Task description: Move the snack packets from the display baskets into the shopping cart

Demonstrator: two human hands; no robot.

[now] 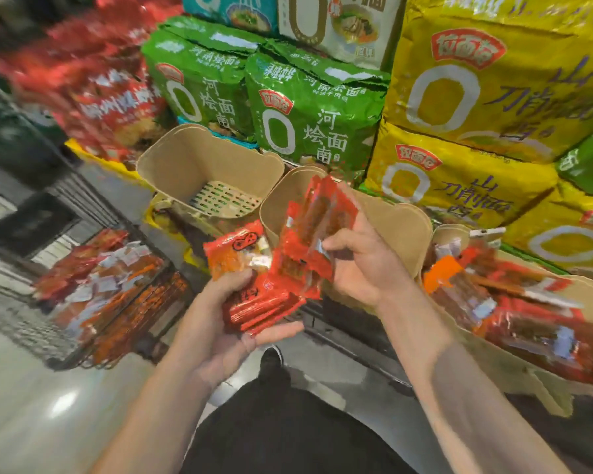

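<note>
My left hand grips a stack of red and orange snack packets from below, thumb on top. My right hand holds a second bunch of red packets, raised just above and right of the first. Both hands hover in front of the middle tan display basket. Behind it to the left, the left basket shows its bare slatted bottom. At the right edge, the right basket holds several red packets. The wire shopping cart at lower left contains a pile of packets.
Large green noodle bags and yellow noodle bags are stacked right behind the baskets. Red bags fill the upper left, blurred. My shoe and dark trousers stand on the shiny floor between cart and display.
</note>
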